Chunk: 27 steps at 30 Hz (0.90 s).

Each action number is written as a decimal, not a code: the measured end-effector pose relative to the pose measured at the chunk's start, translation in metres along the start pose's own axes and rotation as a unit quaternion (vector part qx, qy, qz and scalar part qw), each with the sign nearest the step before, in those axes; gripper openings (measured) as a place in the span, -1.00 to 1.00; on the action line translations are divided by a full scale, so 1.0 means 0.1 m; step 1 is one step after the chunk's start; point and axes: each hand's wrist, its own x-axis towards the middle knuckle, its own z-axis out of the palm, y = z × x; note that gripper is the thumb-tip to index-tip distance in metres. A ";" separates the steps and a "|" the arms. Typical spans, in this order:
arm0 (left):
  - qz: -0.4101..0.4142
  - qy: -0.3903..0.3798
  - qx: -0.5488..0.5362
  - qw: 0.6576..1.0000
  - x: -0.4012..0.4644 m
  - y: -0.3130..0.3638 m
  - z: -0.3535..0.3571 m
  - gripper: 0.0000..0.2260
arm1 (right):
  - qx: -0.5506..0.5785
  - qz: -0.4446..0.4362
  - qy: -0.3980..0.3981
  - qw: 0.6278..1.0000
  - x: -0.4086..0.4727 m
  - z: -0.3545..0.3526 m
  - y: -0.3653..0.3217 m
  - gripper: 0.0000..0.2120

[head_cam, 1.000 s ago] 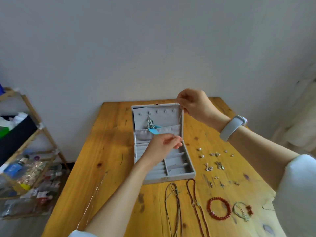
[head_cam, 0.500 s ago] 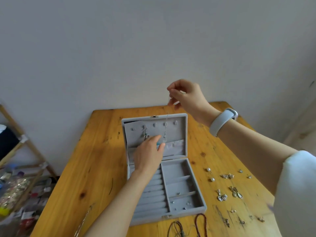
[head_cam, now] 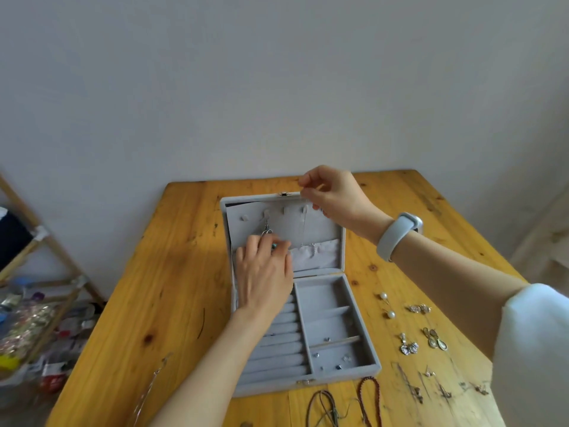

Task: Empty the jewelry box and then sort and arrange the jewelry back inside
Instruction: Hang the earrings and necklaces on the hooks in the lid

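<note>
A grey jewelry box (head_cam: pixel 361 362) lies open on the wooden table (head_cam: pixel 172 272), its lid propped up at the back. My right hand (head_cam: pixel 335 195) pinches the top of a thin silver necklace (head_cam: pixel 304 229) above the lid's hooks; the chain hangs down to the lid pocket. My left hand (head_cam: pixel 264 269) rests against the lid pocket, fingers on a turquoise pendant (head_cam: pixel 274 245) that hangs from a hook. Small studs lie in the box's right compartment.
Earrings (head_cam: pixel 409 346) and pearl studs (head_cam: pixel 387 305) lie on the table right of the box. Cord necklaces (head_cam: pixel 326 405) and a red bead string (head_cam: pixel 371 396) lie in front of it, a thin chain (head_cam: pixel 151 386) to the left. A cluttered wooden shelf (head_cam: pixel 37 303) stands at left.
The view has tilted and drawn closer to the box. My right hand has lowered the thin chain toward the lid's hooks. My left hand stays at the lid pocket.
</note>
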 end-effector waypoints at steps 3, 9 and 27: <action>-0.037 0.027 -0.135 0.990 0.13 0.02 -0.08 -0.77 | 0.003 -0.012 0.010 1.000 0.00 0.03 0.02 -0.85; -0.104 0.030 -0.197 0.975 0.35 0.18 -0.19 -0.84 | 0.102 -0.047 0.030 0.993 0.11 -0.12 -0.28 -0.77; -0.089 0.025 -0.165 0.982 0.17 0.13 -0.13 -0.91 | -0.045 -0.048 0.006 0.998 0.02 0.02 0.07 -0.87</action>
